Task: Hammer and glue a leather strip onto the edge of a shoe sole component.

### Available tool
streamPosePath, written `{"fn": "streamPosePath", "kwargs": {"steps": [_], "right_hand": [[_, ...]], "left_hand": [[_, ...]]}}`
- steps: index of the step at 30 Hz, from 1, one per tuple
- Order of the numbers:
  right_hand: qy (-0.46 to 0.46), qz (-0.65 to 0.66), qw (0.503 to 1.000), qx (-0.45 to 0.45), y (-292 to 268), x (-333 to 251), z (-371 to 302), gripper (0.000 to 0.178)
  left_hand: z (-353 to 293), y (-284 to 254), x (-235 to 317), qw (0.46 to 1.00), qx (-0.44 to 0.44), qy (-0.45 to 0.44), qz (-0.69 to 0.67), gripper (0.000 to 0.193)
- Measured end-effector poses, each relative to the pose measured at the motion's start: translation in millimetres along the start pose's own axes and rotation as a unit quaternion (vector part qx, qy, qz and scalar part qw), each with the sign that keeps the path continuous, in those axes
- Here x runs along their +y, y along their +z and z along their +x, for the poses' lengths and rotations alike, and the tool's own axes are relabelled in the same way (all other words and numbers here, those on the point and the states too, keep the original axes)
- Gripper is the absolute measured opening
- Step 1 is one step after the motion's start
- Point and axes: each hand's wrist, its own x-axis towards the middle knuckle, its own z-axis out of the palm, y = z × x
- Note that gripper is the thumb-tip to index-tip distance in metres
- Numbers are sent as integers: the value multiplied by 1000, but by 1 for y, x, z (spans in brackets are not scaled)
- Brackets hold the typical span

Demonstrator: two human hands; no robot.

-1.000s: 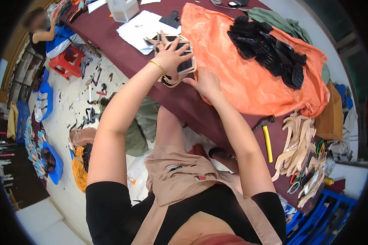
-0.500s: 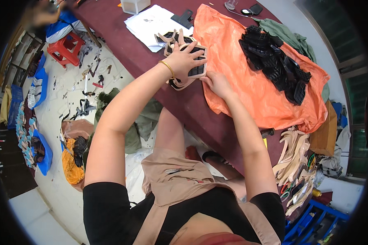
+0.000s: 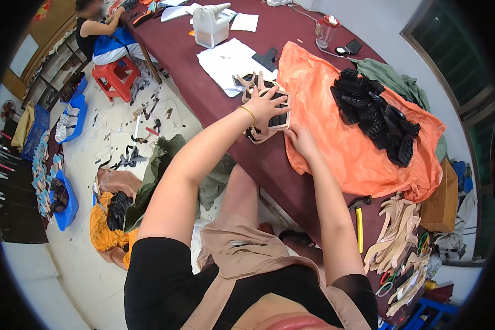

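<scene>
My left hand (image 3: 265, 111) lies with spread fingers on top of a bundle of black, ribbed pieces with beige rims and beige straps (image 3: 282, 101) on the maroon table. Its palm and fingers cover much of the bundle. At the near right corner of the same bundle, my right hand (image 3: 302, 141) has its thumb and fingers closed on the beige rim. Beige strap ends poke out beyond my left fingertips. Exactly what kind of pieces these are, I cannot make out.
An orange sheet (image 3: 308, 99) carries a heap of black ribbed pieces (image 3: 368, 115). White papers (image 3: 224, 63), a white container (image 3: 210, 32) and a glass jar (image 3: 325, 36) stand farther back. Beige straps (image 3: 393, 228) lie near right. Another person sits beyond a red stool (image 3: 115, 78).
The view has tilted, so the table and hands sit lower and farther right in it. Both hands keep nearly the same hold on the bundle.
</scene>
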Motion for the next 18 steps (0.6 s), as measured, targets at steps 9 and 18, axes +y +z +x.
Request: {"fn": "streamPosePath", "kwargs": {"steps": [9, 18], "right_hand": [[99, -234, 902, 350, -10, 11, -247, 29], [272, -255, 856, 357, 6, 23, -340, 30]], "left_hand": [[30, 9, 7, 975, 70, -165, -134, 96], [-17, -101, -10, 682, 491, -115, -529, 41]]}}
